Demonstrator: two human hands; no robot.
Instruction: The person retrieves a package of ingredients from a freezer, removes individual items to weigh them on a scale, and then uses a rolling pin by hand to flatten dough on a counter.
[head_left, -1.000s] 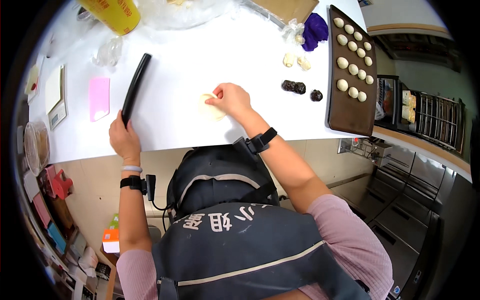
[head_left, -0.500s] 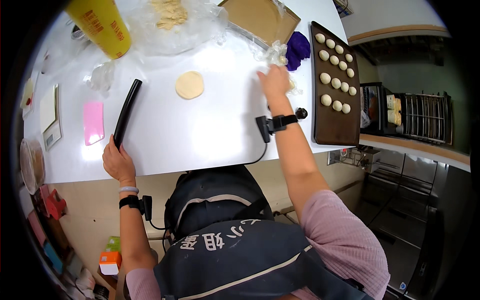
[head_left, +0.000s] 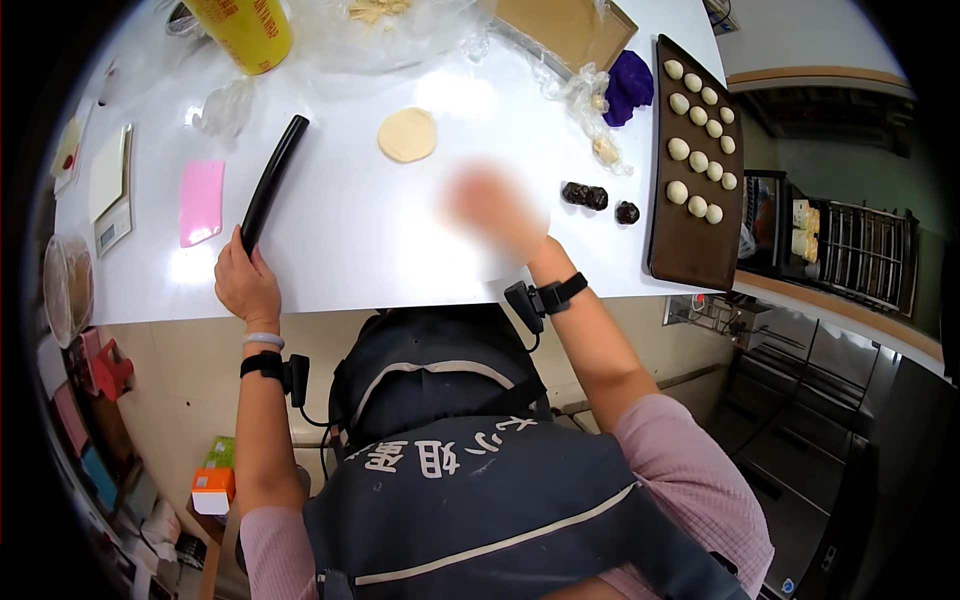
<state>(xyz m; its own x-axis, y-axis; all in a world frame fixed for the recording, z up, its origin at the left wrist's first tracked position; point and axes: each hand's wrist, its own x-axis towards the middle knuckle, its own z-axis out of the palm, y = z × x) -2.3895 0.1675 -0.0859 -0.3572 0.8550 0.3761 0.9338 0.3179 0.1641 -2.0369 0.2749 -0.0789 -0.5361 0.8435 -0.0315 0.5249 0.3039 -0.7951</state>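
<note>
My left hand [head_left: 248, 282] is closed round the near end of a black rolling pin [head_left: 275, 180], which slants across the white table. My right hand [head_left: 495, 212] hovers over the table's middle, smeared by motion; its fingers and anything in them cannot be made out. Beyond it, to the left, lies a flat round of pale dough [head_left: 406, 135]. Several dark balls sit right of that hand: some touching in a row [head_left: 585, 196], and one dark ball [head_left: 627, 212] apart. Crumpled clear plastic [head_left: 590, 100] behind them covers small pale lumps.
A dark baking tray [head_left: 690, 250] with rows of white dough balls [head_left: 697, 162] stands at the right edge. Further left are a pink scraper-like sheet [head_left: 201, 203], a scale [head_left: 112, 225] and a yellow cylinder [head_left: 245, 35]. A purple crumpled piece [head_left: 628, 88] lies near a cardboard box [head_left: 575, 35].
My right hand has left the plastic-covered lumps and swung left and nearer, uncovering the dark balls. My left hand keeps its hold on the rolling pin. The whole view has shifted slightly.
</note>
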